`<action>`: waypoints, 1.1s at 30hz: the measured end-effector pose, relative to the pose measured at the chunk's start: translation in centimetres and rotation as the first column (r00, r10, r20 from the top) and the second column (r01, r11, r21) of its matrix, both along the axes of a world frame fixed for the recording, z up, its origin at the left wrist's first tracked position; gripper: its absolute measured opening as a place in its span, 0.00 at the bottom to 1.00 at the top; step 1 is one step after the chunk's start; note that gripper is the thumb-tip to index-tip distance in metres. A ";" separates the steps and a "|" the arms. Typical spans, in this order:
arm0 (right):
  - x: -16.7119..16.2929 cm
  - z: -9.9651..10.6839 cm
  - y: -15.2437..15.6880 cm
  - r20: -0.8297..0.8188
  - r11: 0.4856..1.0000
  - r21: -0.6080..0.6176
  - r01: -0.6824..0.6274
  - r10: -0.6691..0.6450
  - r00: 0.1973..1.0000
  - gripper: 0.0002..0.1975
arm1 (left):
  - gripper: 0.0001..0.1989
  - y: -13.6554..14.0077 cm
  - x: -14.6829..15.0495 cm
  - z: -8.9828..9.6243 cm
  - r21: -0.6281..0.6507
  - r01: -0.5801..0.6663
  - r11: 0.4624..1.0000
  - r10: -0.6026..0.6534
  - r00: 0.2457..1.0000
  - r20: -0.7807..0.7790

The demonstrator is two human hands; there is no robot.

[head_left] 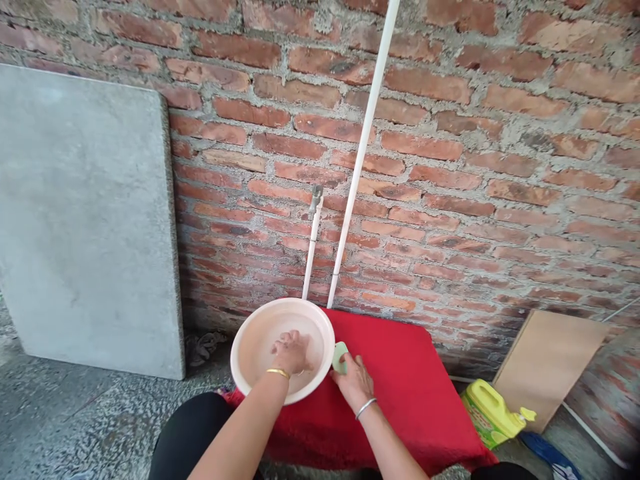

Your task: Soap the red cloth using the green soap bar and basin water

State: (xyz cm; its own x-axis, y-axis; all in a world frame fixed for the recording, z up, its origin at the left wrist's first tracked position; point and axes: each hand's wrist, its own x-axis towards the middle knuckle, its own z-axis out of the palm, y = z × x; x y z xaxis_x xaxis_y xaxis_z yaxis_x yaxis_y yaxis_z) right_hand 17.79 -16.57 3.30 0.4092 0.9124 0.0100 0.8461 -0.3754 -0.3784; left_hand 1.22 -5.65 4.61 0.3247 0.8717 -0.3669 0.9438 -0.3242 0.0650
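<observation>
A pale pink plastic basin with water in it stands on the left part of a red cloth. Inside the basin, my left hand dips into the water, its fingers loosely bent and apart, with nothing visible in them. Just outside the basin's right rim, my right hand has its thumb and fingers round the edge of a pale green, rounded block that looks like a bar of soap. The fingers hide part of this block.
Behind the cloth rises a brick wall with a white pipe and a tap. A grey slab leans at left. Right of the cloth are a yellow jug, a brown board and a blue slipper.
</observation>
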 end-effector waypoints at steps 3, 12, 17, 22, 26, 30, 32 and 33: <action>3.6 -0.2 -1.6 0.014 0.997 -0.026 0.079 -0.079 0.997 0.15 | 0.43 -0.1 -0.1 0.5 0.012 0.001 1.000 -0.001 1.000 0.011; 17.3 0.8 -11.2 0.063 0.926 0.046 0.374 -0.376 0.924 0.17 | 0.50 0.2 0.1 -0.6 0.013 -0.138 0.990 0.137 0.990 0.028; 17.4 1.9 -12.1 0.077 0.925 0.094 0.368 -0.376 0.924 0.15 | 0.54 1.1 0.2 -1.7 -0.025 -0.214 0.977 0.215 0.976 0.034; 7.8 0.0 -8.0 0.019 0.989 0.054 0.140 -0.141 0.990 0.12 | 0.53 1.4 0.1 -2.4 -0.013 -0.208 0.978 0.209 0.977 0.044; 1.9 -1.4 -5.8 0.024 0.997 0.048 -0.056 0.055 0.998 0.15 | 0.53 1.5 -0.1 -2.7 0.009 -0.188 0.982 0.188 0.982 0.031; 4.3 -1.3 -5.8 0.014 0.999 -0.035 -0.008 0.008 1.000 0.15 | 0.51 1.4 -0.1 -2.8 0.034 -0.177 0.984 0.176 0.984 0.039; 7.8 -0.9 -6.8 0.009 0.995 -0.065 0.080 -0.079 0.997 0.16 | 0.50 1.4 -0.1 -2.9 0.041 -0.183 0.982 0.181 0.982 0.054; 9.8 -0.7 -7.5 0.013 0.990 -0.074 0.123 -0.123 0.992 0.16 | 0.50 1.4 -0.1 -2.9 0.037 -0.187 0.982 0.184 0.981 0.061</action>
State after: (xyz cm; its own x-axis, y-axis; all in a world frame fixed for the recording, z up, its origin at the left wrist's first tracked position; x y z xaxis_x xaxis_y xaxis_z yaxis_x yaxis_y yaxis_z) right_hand 27.55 -24.02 2.61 0.5186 0.8534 -0.0524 0.7947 -0.5038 -0.3386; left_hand 1.17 -4.21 1.72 0.1754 0.9331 -0.3141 0.9829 -0.1475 0.1107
